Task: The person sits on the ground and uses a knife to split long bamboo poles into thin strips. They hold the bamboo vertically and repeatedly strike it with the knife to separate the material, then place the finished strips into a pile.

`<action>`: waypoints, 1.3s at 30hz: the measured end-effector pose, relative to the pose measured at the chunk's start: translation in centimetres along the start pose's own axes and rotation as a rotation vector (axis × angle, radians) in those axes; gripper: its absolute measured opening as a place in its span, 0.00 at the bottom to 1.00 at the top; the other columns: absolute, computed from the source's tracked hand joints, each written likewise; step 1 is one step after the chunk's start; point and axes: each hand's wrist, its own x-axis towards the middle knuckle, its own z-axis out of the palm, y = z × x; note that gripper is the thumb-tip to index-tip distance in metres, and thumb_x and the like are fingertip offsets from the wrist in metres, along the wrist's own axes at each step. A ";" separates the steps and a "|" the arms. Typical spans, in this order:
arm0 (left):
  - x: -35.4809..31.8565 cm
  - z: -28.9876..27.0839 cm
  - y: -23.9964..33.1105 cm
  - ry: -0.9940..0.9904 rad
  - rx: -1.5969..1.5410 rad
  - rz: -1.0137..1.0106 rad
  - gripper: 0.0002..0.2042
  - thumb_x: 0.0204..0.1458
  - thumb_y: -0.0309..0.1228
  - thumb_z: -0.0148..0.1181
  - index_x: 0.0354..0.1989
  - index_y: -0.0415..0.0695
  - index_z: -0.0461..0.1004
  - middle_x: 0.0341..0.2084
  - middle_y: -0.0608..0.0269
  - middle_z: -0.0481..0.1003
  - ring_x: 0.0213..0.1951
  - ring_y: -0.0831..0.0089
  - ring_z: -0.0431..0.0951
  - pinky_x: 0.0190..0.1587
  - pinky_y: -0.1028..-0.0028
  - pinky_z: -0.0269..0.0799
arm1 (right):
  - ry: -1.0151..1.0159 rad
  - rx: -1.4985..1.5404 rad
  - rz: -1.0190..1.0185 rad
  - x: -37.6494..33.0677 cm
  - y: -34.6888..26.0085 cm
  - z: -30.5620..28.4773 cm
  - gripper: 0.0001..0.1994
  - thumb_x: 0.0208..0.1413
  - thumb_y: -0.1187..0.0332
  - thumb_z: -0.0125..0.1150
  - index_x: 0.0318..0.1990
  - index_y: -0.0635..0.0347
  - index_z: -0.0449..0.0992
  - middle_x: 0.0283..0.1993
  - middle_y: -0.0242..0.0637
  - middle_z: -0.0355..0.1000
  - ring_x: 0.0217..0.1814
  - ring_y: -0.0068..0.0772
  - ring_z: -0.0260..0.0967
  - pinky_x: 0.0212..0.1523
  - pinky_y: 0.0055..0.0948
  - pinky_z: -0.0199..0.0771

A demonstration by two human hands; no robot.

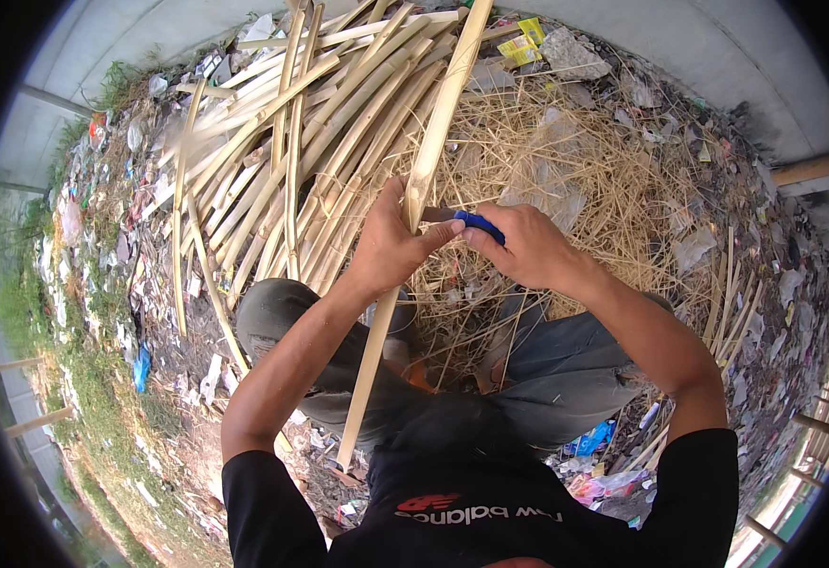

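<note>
A long split bamboo strip slants from the top of the view down between my arms to my lap. My left hand is closed round it near its middle, thumb stretched toward the blade. In my right hand is a knife with a blue handle, gripped in closed fingers. Its dark blade lies against the strip's right edge, just beside my left thumb. Part of the blade is hidden behind the thumb and the strip.
A big pile of split bamboo strips lies ahead and to the left. Thin straw-like shavings cover the ground ahead right. Litter is strewn around. Pale walls stand beyond. My bent knees are below my hands.
</note>
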 end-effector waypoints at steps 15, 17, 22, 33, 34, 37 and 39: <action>-3.5 -2.5 1.5 -0.030 -0.031 -0.004 0.27 0.55 0.33 0.74 0.54 0.35 0.64 0.33 0.59 0.80 0.33 0.79 0.79 0.35 0.78 0.75 | 0.248 -0.134 0.160 1.5 3.0 -7.5 0.22 0.69 0.53 0.54 0.31 0.64 0.75 0.19 0.44 0.69 0.21 0.43 0.67 0.28 0.44 0.65; -3.9 -2.5 1.9 -0.038 -0.059 0.023 0.29 0.55 0.36 0.73 0.57 0.35 0.64 0.37 0.56 0.79 0.38 0.75 0.79 0.42 0.74 0.76 | 0.297 -0.080 0.119 1.6 2.2 -8.1 0.24 0.69 0.50 0.53 0.30 0.64 0.75 0.19 0.43 0.68 0.20 0.40 0.65 0.27 0.42 0.64; -4.2 -2.2 2.7 -0.082 -0.042 0.029 0.28 0.56 0.37 0.72 0.57 0.34 0.68 0.38 0.58 0.78 0.39 0.76 0.77 0.43 0.73 0.75 | 0.276 -0.037 -0.051 1.3 -2.3 -4.8 0.27 0.69 0.46 0.52 0.29 0.63 0.75 0.17 0.42 0.67 0.17 0.44 0.66 0.24 0.43 0.66; -7.4 -3.3 0.4 -0.198 -0.214 -0.135 0.22 0.62 0.24 0.61 0.63 0.30 0.67 0.47 0.60 0.78 0.46 0.79 0.75 0.48 0.76 0.71 | 0.407 -0.221 0.133 5.4 2.8 -7.6 0.32 0.72 0.44 0.45 0.26 0.65 0.74 0.15 0.42 0.65 0.18 0.42 0.66 0.25 0.46 0.67; -7.7 -3.3 0.2 -0.188 -0.244 -0.126 0.22 0.62 0.24 0.61 0.63 0.30 0.67 0.47 0.60 0.78 0.46 0.79 0.75 0.48 0.76 0.71 | 0.399 -0.172 0.169 5.2 2.3 -7.1 0.32 0.73 0.44 0.43 0.26 0.64 0.74 0.14 0.42 0.65 0.17 0.43 0.64 0.25 0.47 0.67; -7.4 -3.9 0.7 -0.180 -0.287 -0.137 0.22 0.62 0.25 0.61 0.63 0.30 0.68 0.46 0.61 0.78 0.45 0.80 0.75 0.46 0.77 0.71 | 0.174 -0.136 -0.074 3.7 -1.1 -3.2 0.33 0.72 0.42 0.42 0.27 0.63 0.74 0.14 0.42 0.65 0.16 0.46 0.67 0.24 0.48 0.68; -6.9 -4.3 0.9 -0.152 -0.262 -0.131 0.23 0.62 0.25 0.62 0.64 0.30 0.67 0.42 0.63 0.79 0.40 0.84 0.75 0.42 0.81 0.71 | 0.098 -0.164 -0.196 3.5 -2.2 -0.5 0.32 0.71 0.41 0.42 0.27 0.62 0.74 0.14 0.43 0.66 0.17 0.48 0.69 0.23 0.48 0.68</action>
